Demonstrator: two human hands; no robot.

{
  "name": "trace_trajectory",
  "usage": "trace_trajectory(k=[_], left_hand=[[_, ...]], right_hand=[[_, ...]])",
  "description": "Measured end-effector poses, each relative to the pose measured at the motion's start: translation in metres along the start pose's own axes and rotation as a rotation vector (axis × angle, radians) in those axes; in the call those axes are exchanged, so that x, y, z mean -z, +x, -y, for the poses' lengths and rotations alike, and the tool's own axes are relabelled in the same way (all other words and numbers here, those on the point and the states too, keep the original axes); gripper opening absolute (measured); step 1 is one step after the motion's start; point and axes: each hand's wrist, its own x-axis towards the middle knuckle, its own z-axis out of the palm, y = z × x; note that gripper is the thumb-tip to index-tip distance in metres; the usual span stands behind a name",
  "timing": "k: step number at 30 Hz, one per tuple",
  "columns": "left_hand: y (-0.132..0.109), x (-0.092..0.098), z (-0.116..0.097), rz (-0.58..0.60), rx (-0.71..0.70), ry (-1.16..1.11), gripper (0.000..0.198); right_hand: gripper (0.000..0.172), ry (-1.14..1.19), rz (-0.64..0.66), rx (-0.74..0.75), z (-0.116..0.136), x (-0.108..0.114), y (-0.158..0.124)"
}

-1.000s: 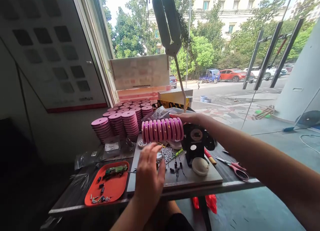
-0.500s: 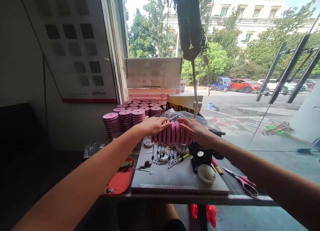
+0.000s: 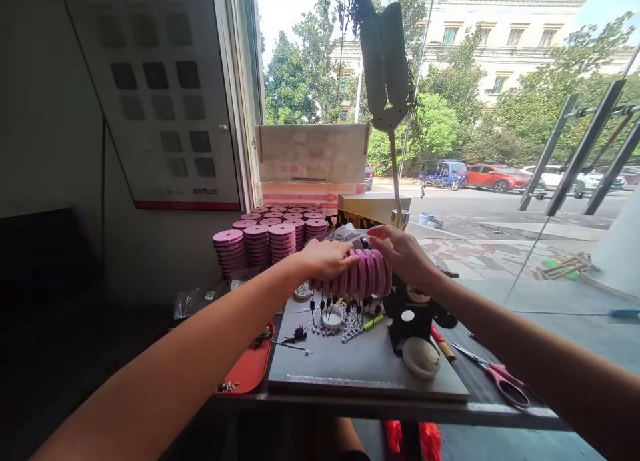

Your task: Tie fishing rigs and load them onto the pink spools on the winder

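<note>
A row of pink spools (image 3: 370,274) stands on edge above the grey board (image 3: 340,361), with dark threads and small black pieces hanging below. My left hand (image 3: 327,258) rests on top of the row's left part, fingers stretched over the spools. At the right end, my right hand (image 3: 400,251) is raised just above the row, its fingers apart and bent. Under the spools lie white beads (image 3: 353,321), a small white dish (image 3: 331,318) and a yellow-green tool (image 3: 373,322). A black stand (image 3: 405,321) is to the right, partly hidden by my right arm.
Stacks of pink spools (image 3: 283,238) stand at the back left. A red tray (image 3: 250,368) lies left of the board. Pink-handled scissors (image 3: 500,378), a red-handled tool (image 3: 443,343) and a round pale dish (image 3: 421,358) are at the right. A lamp (image 3: 385,68) hangs behind.
My right hand has lifted off the row and moved right, uncovering spools there. My left hand stays on the row. The whole view has shifted slightly.
</note>
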Motion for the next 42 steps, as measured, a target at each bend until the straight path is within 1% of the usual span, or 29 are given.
trace_trajectory(k=[3, 5, 8, 10, 12, 15, 17, 20, 23, 25, 27, 29, 32, 34, 36, 38, 42], left_hand=[[0.007, 0.008, 0.004, 0.072, -0.004, -0.029, 0.057], [0.01, 0.011, 0.004, 0.101, -0.006, -0.045, 0.053], [0.011, 0.012, 0.004, 0.112, -0.005, -0.058, 0.052], [0.011, 0.012, 0.004, 0.108, 0.0, -0.062, 0.053], [0.011, 0.012, 0.004, 0.107, -0.002, -0.065, 0.054], [0.011, 0.012, 0.005, 0.112, -0.012, -0.071, 0.053], [0.01, 0.013, 0.004, 0.12, -0.015, -0.075, 0.052], [0.01, 0.014, 0.004, 0.131, -0.026, -0.089, 0.052], [0.011, 0.013, 0.005, 0.14, -0.054, -0.115, 0.051], [0.013, 0.012, 0.006, 0.143, -0.064, -0.132, 0.05], [0.016, 0.011, 0.008, 0.145, -0.065, -0.147, 0.05], [0.018, 0.01, 0.01, 0.153, -0.07, -0.163, 0.051], [0.021, 0.009, 0.012, 0.168, -0.075, -0.192, 0.051], [0.024, 0.008, 0.013, 0.171, -0.068, -0.212, 0.051], [0.026, 0.006, 0.015, 0.171, -0.061, -0.232, 0.05], [0.028, 0.004, 0.016, 0.171, -0.064, -0.253, 0.051], [0.029, 0.003, 0.018, 0.17, -0.064, -0.287, 0.05]], right_hand=[[0.017, -0.026, -0.062, 0.067, 0.01, 0.012, -0.017], [0.012, -0.071, -0.063, 0.15, 0.013, 0.018, -0.027], [0.012, -0.154, -0.032, 0.222, 0.014, 0.021, -0.039], [0.008, -0.231, -0.03, 0.24, 0.015, 0.018, -0.045], [0.006, -0.365, -0.07, 0.269, 0.018, 0.012, -0.049], [0.008, -0.613, -0.148, 0.3, 0.025, 0.002, -0.049], [0.008, -0.694, -0.149, 0.288, 0.03, 0.0, -0.048], [0.006, -0.684, -0.102, 0.263, 0.035, 0.005, -0.047], [0.005, -0.672, -0.112, 0.299, 0.039, 0.011, -0.05], [0.006, -0.635, -0.12, 0.352, 0.043, 0.009, -0.052], [0.007, -0.585, -0.095, 0.383, 0.048, 0.001, -0.054], [0.007, -0.587, -0.096, 0.368, 0.052, -0.011, -0.053], [0.012, -0.653, -0.168, 0.338, 0.057, -0.027, -0.051], [0.015, -0.673, -0.203, 0.325, 0.06, -0.033, -0.05], [0.018, -0.672, -0.207, 0.289, 0.063, -0.036, -0.048], [0.017, -0.635, -0.192, 0.223, 0.066, -0.036, -0.045], [0.009, -0.416, -0.094, 0.06, 0.069, -0.029, -0.037]])
